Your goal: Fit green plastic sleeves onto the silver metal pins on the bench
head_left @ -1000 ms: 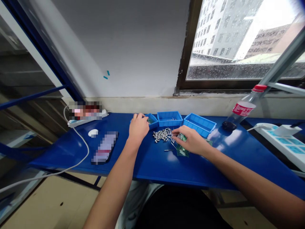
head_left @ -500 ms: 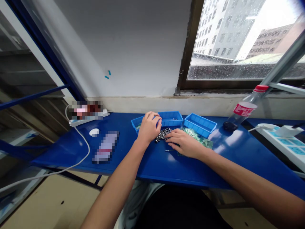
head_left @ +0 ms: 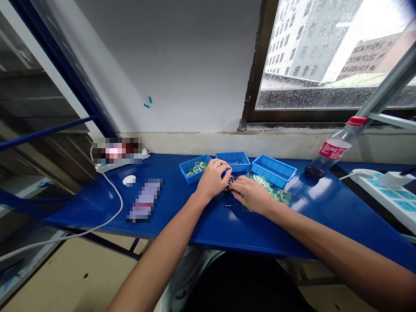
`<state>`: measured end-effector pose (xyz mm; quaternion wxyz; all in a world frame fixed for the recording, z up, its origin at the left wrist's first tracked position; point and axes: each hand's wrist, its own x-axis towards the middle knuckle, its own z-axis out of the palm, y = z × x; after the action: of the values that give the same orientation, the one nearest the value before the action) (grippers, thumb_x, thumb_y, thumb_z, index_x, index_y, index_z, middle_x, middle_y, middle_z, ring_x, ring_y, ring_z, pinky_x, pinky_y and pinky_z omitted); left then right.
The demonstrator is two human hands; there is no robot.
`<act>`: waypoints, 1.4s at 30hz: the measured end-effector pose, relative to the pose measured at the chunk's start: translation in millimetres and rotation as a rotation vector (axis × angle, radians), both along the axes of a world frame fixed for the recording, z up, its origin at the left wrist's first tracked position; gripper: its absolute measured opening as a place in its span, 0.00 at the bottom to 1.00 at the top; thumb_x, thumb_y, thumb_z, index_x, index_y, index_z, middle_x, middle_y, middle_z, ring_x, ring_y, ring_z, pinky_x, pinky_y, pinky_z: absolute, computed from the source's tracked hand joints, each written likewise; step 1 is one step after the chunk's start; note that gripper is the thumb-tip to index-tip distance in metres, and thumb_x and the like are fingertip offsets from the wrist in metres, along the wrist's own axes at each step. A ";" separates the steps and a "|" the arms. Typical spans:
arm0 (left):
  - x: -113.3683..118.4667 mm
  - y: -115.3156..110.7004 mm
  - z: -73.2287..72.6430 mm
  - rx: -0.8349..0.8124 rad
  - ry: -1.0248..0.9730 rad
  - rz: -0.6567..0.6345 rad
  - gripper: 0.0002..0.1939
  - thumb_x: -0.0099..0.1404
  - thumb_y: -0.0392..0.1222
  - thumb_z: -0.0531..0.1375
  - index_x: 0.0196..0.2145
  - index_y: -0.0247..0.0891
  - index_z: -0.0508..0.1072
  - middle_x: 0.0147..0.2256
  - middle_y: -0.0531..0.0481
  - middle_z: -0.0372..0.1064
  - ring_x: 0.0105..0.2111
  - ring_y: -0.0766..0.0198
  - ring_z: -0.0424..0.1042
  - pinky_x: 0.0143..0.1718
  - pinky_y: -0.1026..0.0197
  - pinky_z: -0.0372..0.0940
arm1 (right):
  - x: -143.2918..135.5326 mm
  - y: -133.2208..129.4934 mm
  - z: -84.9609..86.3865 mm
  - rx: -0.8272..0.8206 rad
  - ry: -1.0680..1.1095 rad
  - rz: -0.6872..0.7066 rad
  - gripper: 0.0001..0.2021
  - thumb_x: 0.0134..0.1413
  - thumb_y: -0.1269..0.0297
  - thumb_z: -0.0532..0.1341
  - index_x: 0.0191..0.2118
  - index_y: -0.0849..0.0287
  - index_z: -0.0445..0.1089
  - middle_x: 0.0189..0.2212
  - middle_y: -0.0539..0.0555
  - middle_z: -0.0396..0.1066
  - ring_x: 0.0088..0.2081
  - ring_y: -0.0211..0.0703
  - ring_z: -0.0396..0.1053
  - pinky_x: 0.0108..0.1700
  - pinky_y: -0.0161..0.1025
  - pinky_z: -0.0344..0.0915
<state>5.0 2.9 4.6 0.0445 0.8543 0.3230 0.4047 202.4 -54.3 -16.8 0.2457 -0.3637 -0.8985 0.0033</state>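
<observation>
Blue surface [head_left: 208,229]: I am bringing left hand [head_left: 211,180] and right hand [head_left: 252,193], fingers half-curled, around loose metal pins [head_left: 231,182]; cannot tell grip. Few pins lying in middle bin [head_left: 232,169]; pile beneath hands not binned.

Looks most like a small workshop. Has a long blue bench [head_left: 208,227] up against a plain wall [head_left: 178,65], with little shiny metal pins [head_left: 232,205], green packets [head_left: 266,185] and three small blue bins [head_left: 274,171] on top. Has a big white power strip [head_left: 390,188] at the right end, with a plug in it, and a blue metal frame [head_left: 61,69] at the left. Is indoors, with a window [head_left: 325,52] all spotty with drops and big buildings outside.
</observation>
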 end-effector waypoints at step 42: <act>20.2 -20.5 1.2 -0.506 -0.391 -0.179 0.11 0.71 0.41 0.65 0.47 0.40 0.85 0.46 0.47 0.84 0.45 0.52 0.84 0.50 0.50 0.80 | 12.9 -14.4 21.0 0.009 0.643 -0.181 0.09 0.71 0.60 0.62 0.51 0.51 0.76 0.47 0.58 0.79 0.49 0.55 0.78 0.55 0.56 0.76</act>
<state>25.2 -17.6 5.7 0.3518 0.7473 0.3224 0.4624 215.3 -68.8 4.2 0.5176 -0.4214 -0.7389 0.0921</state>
